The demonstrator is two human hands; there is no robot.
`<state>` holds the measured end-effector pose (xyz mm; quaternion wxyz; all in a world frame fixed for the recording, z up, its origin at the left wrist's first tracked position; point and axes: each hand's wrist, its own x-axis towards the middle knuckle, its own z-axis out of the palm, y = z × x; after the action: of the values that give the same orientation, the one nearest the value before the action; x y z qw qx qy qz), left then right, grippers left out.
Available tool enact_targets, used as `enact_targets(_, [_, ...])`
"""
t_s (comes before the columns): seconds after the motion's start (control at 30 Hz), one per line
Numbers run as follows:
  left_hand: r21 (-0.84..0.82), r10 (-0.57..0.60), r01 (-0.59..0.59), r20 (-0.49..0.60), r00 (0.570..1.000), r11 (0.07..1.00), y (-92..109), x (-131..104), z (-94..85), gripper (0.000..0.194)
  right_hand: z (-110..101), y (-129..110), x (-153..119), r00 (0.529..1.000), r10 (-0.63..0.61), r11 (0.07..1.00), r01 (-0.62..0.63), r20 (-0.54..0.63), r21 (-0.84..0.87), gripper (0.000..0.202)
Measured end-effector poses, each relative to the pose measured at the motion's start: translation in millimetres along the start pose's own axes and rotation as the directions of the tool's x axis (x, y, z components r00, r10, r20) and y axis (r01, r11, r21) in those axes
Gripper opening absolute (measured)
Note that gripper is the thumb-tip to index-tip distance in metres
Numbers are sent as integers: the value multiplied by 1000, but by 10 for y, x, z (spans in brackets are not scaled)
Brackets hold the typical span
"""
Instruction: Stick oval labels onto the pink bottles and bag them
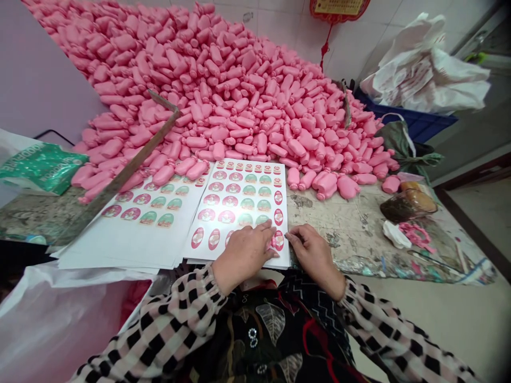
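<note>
Sheet (238, 208) of printed stickers, as the head view shows it, lies flat by the near edge of the desk (351, 226), about midway along. Arched pink and green stickers fill its middle; oval ones run along the bottom and up the right side. The left hand (246, 251) rests palm down over its lower part, fingers bent towards the lower right corner, with something small and pink at the fingertips; whether they grip it I cannot tell. The right hand (313, 254) is just beside the sheet's right edge, thumb and forefinger close together; I cannot tell whether they pinch anything. The two hands are apart, near each other.

More sheets (120, 242) lie in a loose stack to the left, reaching the desk's near edge. A long hooked bar (138, 157) slants across the desk's left part, in front of a heap of pink bottles (223, 90) that spreads over the far side. A green packet (43, 167) lies at the left end. Towards the right end are a dark glass vessel (407, 205), a crumpled white scrap (396, 235) and pink ring-like pieces (417, 235).
</note>
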<state>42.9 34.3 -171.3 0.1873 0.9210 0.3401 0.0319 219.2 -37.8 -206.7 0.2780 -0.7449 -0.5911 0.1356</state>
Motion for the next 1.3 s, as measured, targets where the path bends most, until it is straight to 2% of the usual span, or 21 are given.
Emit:
enact_targets(0.3, [102, 24, -28, 46, 999, 994, -25, 80, -59, 61, -56, -98, 47, 997, -74, 992, 71, -27, -108, 25])
enact_targets(0.43, [130, 29, -37, 61, 998, 991, -48, 101, -65, 64, -39, -91, 41, 990, -117, 993, 114, -74, -38, 24])
enact_targets(0.53, [132, 33, -41, 60, 998, 990, -47, 101, -65, 63, -17, -100, -4, 981, -133, 982, 149, -139, 117, 23])
enact_targets(0.6, [131, 36, -45, 67, 997, 990, -41, 98, -63, 63, -7, -110, -37, 978, -84, 950, 136, -189, 282, 22])
enact_targets(0.73, [87, 23, -28, 66, 998, 996, -38, 70, -67, 64, -20, -96, -48, 949, 155, 838, 21, -275, 545, 23])
enact_targets(0.8, [-32, -1, 1, 10, 1000, 999, -39, 32, -92, 61, -53, -86, -25, 938, 248, 775, -41, -243, 631, 26])
enact_targets(0.83, [-148, -37, 30, -44, 998, 988, -36, 7, -113, 59, -76, -93, -13, 941, 270, 742, -67, -206, 667, 27])
enact_targets(0.87, [-313, -101, 67, -95, 990, 947, -30, -21, -138, 55, -100, -113, -5, 947, 275, 711, -87, -162, 697, 27])
enact_targets(0.9, [-517, -188, 101, -119, 975, 850, -22, -50, -164, 52, -125, -148, 0, 955, 270, 686, -100, -124, 721, 27])
enact_targets(0.93, [-725, -275, 126, -90, 957, 677, -11, -77, -187, 51, -147, -200, 0, 963, 254, 668, -106, -92, 736, 27])
enact_targets(0.97, [-888, -331, 148, -5, 944, 436, 2, -101, -204, 52, -165, -264, -5, 970, 235, 659, -110, -65, 744, 26])
enact_targets(1.0, [-971, -342, 171, 106, 934, 165, 15, -121, -214, 53, -178, -338, -13, 976, 213, 656, -111, -41, 747, 26])
enact_targets(1.03, [-979, -316, 189, 205, 926, -82, 28, -135, -214, 52, -185, -417, -24, 981, 193, 656, -115, -18, 746, 26])
enact_targets(1.07, [-942, -282, 190, 269, 921, -277, 39, -143, -206, 50, -185, -495, -35, 985, 175, 660, -121, 6, 741, 26])
enact_targets(1.1, [-895, -262, 176, 301, 917, -410, 49, -148, -192, 48, -180, -566, -46, 987, 156, 666, -127, 29, 735, 26])
enact_targets(1.17, [-835, -278, 127, 316, 907, -535, 63, -150, -155, 43, -158, -679, -62, 990, 122, 673, -136, 72, 727, 25])
enact_targets(1.23, [-821, -291, 105, 315, 904, -562, 70, -153, -125, 42, -131, -748, -66, 989, 103, 670, -147, 105, 727, 23])
enact_targets(1.3, [-829, -286, 113, 312, 906, -547, 70, -158, -108, 42, -109, -784, -64, 987, 100, 662, -158, 123, 732, 22])
